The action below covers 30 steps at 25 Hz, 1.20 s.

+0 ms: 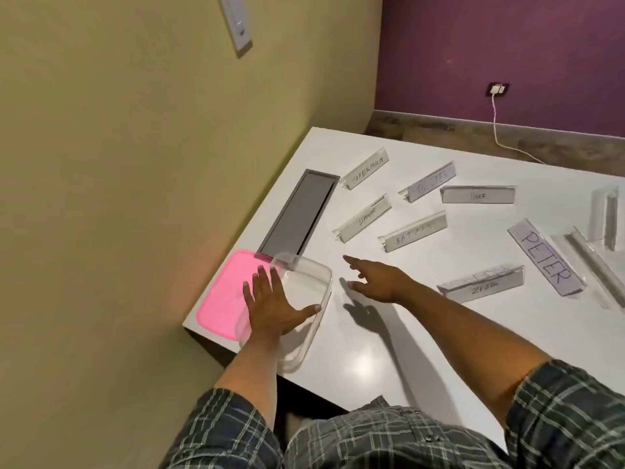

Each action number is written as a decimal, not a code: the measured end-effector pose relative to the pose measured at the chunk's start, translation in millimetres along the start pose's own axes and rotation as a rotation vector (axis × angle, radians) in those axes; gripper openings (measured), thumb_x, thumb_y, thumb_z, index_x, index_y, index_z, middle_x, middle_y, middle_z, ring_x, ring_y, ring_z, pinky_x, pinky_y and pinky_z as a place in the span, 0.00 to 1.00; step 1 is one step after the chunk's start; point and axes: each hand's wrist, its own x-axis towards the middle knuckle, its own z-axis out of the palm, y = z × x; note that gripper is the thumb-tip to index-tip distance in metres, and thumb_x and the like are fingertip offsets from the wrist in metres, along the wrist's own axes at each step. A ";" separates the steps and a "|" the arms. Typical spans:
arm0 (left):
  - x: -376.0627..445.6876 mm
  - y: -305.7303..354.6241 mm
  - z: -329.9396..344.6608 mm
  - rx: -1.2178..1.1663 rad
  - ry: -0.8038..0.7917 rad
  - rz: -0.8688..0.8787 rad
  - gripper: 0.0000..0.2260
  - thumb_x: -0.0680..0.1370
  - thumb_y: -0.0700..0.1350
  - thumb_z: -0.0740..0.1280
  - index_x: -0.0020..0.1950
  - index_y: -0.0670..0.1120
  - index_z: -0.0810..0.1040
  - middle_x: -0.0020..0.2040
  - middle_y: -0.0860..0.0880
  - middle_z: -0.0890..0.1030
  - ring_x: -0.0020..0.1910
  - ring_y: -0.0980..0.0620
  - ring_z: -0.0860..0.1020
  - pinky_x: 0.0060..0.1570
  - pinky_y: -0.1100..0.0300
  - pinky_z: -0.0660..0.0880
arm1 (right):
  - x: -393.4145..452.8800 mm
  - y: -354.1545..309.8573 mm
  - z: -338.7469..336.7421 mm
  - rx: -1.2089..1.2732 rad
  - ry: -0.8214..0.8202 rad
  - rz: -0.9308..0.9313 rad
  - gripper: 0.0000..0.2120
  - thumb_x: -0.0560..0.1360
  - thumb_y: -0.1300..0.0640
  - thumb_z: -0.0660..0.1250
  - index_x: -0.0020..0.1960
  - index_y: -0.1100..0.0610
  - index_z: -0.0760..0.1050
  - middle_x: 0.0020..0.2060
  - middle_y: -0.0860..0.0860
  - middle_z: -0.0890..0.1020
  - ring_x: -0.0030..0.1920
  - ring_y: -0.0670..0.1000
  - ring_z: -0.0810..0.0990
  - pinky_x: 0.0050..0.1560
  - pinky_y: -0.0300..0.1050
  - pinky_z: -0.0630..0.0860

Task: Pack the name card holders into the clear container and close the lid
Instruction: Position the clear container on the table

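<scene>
A clear container (313, 282) stands near the table's left corner with nothing visible inside it. Its pink lid (225, 292) lies flat just to its left. My left hand (274, 306) is spread open over the container's left rim and part of the lid. Right of the container, my right hand (375, 275) hovers open above the table with fingers pointing left. Several name card holders lie scattered: SUPERMAN (367, 169), ELEPHANT (363, 220), BATMAN (414, 231), TIGER (478, 195), ZEBRA (482, 282), PETER (544, 257), and one with a half-hidden name (429, 184).
The white table (389, 340) has a grey cable-slot cover (297, 216) set in it behind the lid. More clear holders (605, 214) lie at the right edge of view. A yellow wall runs along the table's left side.
</scene>
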 end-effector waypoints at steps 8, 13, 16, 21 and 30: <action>-5.1 -20.7 -1.1 -0.111 -0.211 -0.166 0.72 0.49 0.87 0.56 0.80 0.50 0.33 0.82 0.43 0.37 0.81 0.39 0.39 0.71 0.32 0.31 | 30.8 -39.1 3.9 0.146 -0.179 0.049 0.32 0.84 0.46 0.59 0.82 0.56 0.52 0.79 0.53 0.61 0.78 0.54 0.62 0.77 0.47 0.58; -9.4 -13.9 3.5 -0.069 -0.188 -0.073 0.73 0.48 0.87 0.58 0.80 0.50 0.31 0.81 0.42 0.34 0.80 0.37 0.36 0.72 0.32 0.34 | 39.1 -46.1 6.4 0.370 -0.134 0.108 0.28 0.84 0.50 0.60 0.78 0.63 0.61 0.72 0.59 0.72 0.68 0.58 0.76 0.65 0.47 0.72; -5.0 -10.1 1.7 -0.041 -0.210 -0.024 0.72 0.50 0.84 0.63 0.80 0.50 0.32 0.81 0.37 0.40 0.79 0.32 0.43 0.75 0.33 0.43 | 37.9 -48.6 9.7 0.600 -0.103 0.190 0.28 0.82 0.52 0.64 0.78 0.60 0.61 0.62 0.57 0.79 0.49 0.54 0.83 0.47 0.43 0.76; -3.1 -10.0 -3.2 0.102 -0.152 0.128 0.67 0.54 0.81 0.64 0.81 0.50 0.38 0.79 0.37 0.53 0.76 0.33 0.57 0.73 0.39 0.60 | 26.3 -34.2 11.4 0.741 -0.086 0.263 0.31 0.81 0.55 0.67 0.79 0.59 0.59 0.58 0.56 0.81 0.37 0.51 0.82 0.43 0.44 0.77; -7.2 39.9 -17.5 0.197 -0.079 0.477 0.66 0.55 0.77 0.67 0.81 0.54 0.36 0.77 0.34 0.58 0.74 0.34 0.61 0.71 0.41 0.61 | -22.3 29.4 -17.1 0.794 -0.005 0.355 0.32 0.75 0.50 0.75 0.71 0.65 0.69 0.36 0.60 0.86 0.29 0.51 0.73 0.33 0.42 0.71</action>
